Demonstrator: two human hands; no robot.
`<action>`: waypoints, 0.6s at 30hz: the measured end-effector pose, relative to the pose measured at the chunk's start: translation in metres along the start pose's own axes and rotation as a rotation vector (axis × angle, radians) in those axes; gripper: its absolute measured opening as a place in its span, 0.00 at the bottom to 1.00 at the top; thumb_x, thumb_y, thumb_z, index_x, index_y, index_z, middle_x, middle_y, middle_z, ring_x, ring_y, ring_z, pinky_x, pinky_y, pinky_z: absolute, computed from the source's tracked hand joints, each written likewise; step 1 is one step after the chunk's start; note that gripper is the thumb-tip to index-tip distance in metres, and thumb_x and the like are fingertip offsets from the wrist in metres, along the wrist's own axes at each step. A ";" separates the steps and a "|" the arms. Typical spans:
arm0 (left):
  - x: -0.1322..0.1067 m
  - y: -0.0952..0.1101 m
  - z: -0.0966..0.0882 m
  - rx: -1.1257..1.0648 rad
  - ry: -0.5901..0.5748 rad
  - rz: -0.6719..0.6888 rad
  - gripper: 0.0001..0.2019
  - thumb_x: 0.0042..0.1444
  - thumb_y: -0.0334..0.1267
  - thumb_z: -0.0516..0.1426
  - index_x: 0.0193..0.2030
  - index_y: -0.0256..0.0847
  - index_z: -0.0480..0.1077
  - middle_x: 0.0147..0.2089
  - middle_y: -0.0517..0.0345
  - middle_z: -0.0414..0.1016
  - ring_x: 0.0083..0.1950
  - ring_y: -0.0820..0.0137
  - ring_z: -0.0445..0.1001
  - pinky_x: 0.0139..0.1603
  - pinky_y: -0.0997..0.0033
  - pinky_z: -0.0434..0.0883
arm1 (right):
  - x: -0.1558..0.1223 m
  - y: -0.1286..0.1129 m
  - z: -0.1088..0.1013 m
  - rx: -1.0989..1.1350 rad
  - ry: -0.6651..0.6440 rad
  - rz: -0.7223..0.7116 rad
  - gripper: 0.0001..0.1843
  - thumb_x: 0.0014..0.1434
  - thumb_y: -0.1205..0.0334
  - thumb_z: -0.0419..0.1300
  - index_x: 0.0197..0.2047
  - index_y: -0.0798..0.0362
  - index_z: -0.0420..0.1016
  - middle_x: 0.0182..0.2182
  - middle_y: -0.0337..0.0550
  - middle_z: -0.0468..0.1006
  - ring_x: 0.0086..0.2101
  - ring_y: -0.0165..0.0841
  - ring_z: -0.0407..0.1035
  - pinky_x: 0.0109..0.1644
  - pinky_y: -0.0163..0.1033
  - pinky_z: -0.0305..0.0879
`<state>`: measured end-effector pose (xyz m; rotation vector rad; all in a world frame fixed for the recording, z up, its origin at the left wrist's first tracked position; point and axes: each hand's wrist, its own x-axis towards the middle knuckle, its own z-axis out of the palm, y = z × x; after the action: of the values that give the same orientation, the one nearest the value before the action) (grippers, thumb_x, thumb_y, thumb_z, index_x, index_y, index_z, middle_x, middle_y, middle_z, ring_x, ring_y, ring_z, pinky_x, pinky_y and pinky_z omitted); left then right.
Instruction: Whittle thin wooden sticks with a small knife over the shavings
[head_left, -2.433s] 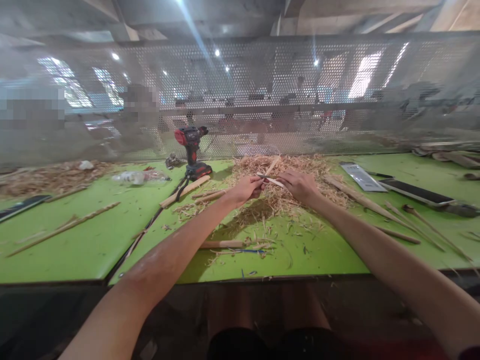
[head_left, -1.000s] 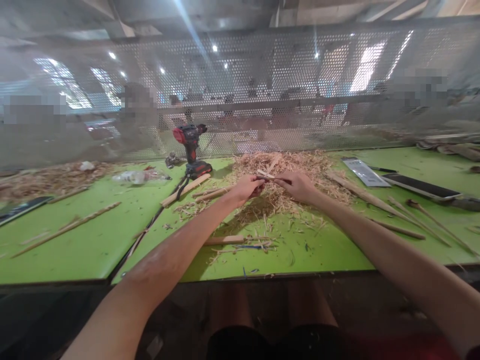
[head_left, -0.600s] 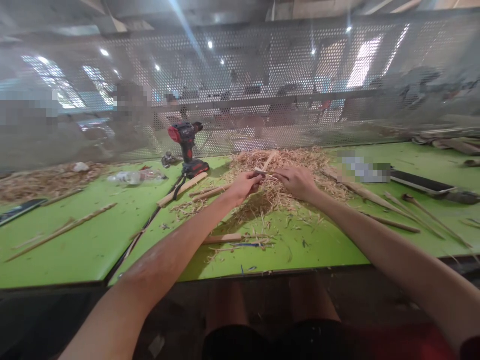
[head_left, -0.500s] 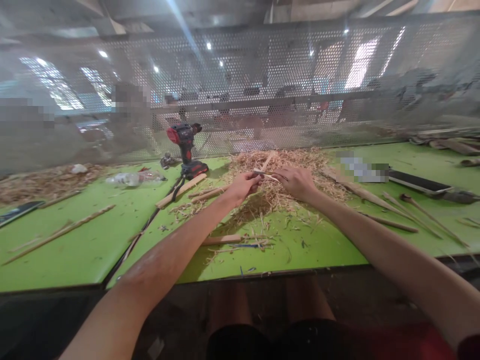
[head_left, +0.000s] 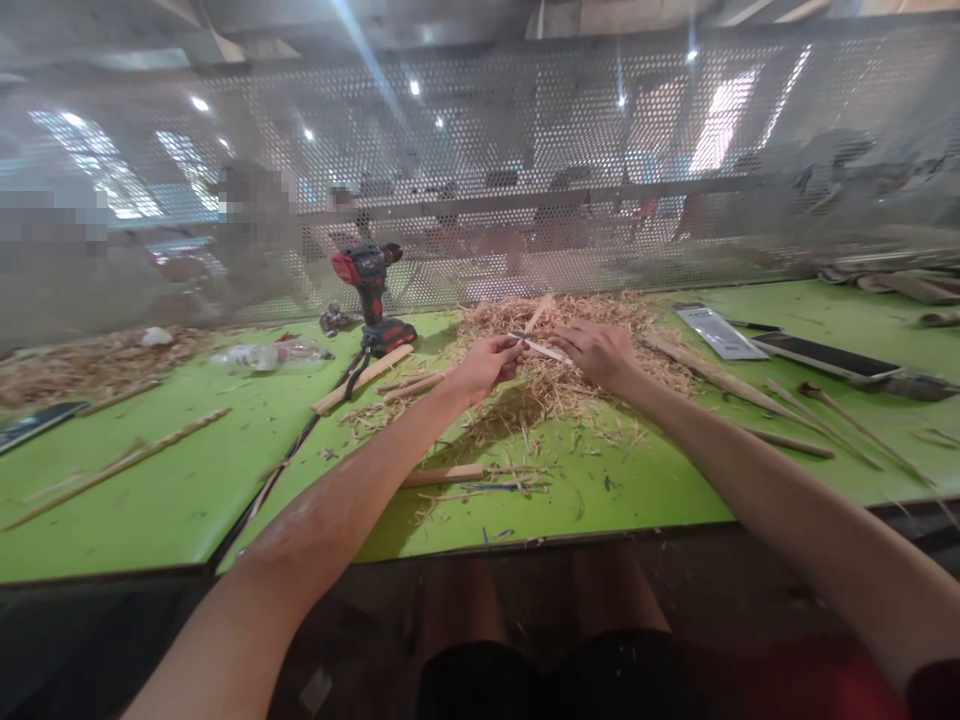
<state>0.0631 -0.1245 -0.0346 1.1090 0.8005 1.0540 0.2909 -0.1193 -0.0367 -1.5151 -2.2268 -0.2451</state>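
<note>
Over the pile of shavings [head_left: 570,385], my left hand [head_left: 489,366] is closed, its fingertips pinching a small dark blade [head_left: 519,336]. My right hand [head_left: 598,352] is a little to the right, fingers curled over a thin pale wood strip [head_left: 549,352]. The strip runs from under the right fingers to the blade at the left fingertips. Its far end is hidden by the right hand. Just beyond the fingers, another pale wood piece [head_left: 538,314] points up and away.
A cordless drill [head_left: 371,300] stands at the back left beside a flat wood slat [head_left: 364,380]. To the right lie a long tapered stick [head_left: 720,380], a phone [head_left: 825,356] and a clear packet [head_left: 721,332]. A perforated screen [head_left: 480,180] closes off the back of the green table [head_left: 645,490].
My right hand has shifted slightly, and more of the pale strip shows between the hands. The left hand stays nearly in place with the blade at its fingertips.
</note>
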 end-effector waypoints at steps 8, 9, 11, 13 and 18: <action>0.003 -0.001 0.001 -0.032 -0.028 -0.014 0.09 0.67 0.20 0.61 0.35 0.31 0.75 0.24 0.63 0.68 0.20 0.84 0.57 0.22 0.83 0.53 | 0.001 0.006 -0.001 -0.006 0.010 0.033 0.38 0.80 0.36 0.37 0.71 0.42 0.79 0.57 0.53 0.84 0.46 0.49 0.77 0.43 0.50 0.68; 0.003 -0.001 0.000 -0.029 -0.028 -0.013 0.09 0.67 0.20 0.62 0.34 0.31 0.75 0.24 0.63 0.68 0.20 0.84 0.57 0.22 0.83 0.53 | 0.002 0.007 -0.001 -0.011 0.013 0.040 0.38 0.79 0.36 0.38 0.71 0.42 0.79 0.57 0.53 0.84 0.46 0.51 0.77 0.43 0.51 0.69; 0.004 -0.001 0.000 -0.019 -0.026 -0.014 0.09 0.66 0.20 0.62 0.34 0.31 0.75 0.24 0.64 0.68 0.20 0.84 0.57 0.22 0.82 0.52 | 0.003 0.008 -0.001 -0.021 0.018 0.045 0.37 0.78 0.36 0.39 0.72 0.41 0.78 0.57 0.53 0.84 0.47 0.53 0.77 0.42 0.52 0.70; 0.005 -0.001 0.001 -0.006 -0.024 -0.020 0.10 0.67 0.20 0.62 0.33 0.31 0.75 0.23 0.64 0.67 0.20 0.84 0.56 0.22 0.82 0.51 | 0.003 0.009 -0.001 -0.033 0.019 0.039 0.37 0.79 0.36 0.39 0.72 0.41 0.79 0.56 0.54 0.85 0.48 0.53 0.78 0.42 0.52 0.70; 0.004 0.000 0.002 0.021 -0.027 -0.024 0.11 0.67 0.20 0.61 0.32 0.30 0.74 0.23 0.64 0.65 0.20 0.84 0.56 0.22 0.82 0.51 | 0.003 0.011 -0.001 -0.073 0.032 0.007 0.36 0.81 0.39 0.38 0.69 0.41 0.82 0.55 0.53 0.85 0.47 0.50 0.77 0.42 0.47 0.68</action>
<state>0.0660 -0.1211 -0.0337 1.1267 0.8036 1.0108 0.3003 -0.1129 -0.0355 -1.5447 -2.2095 -0.3493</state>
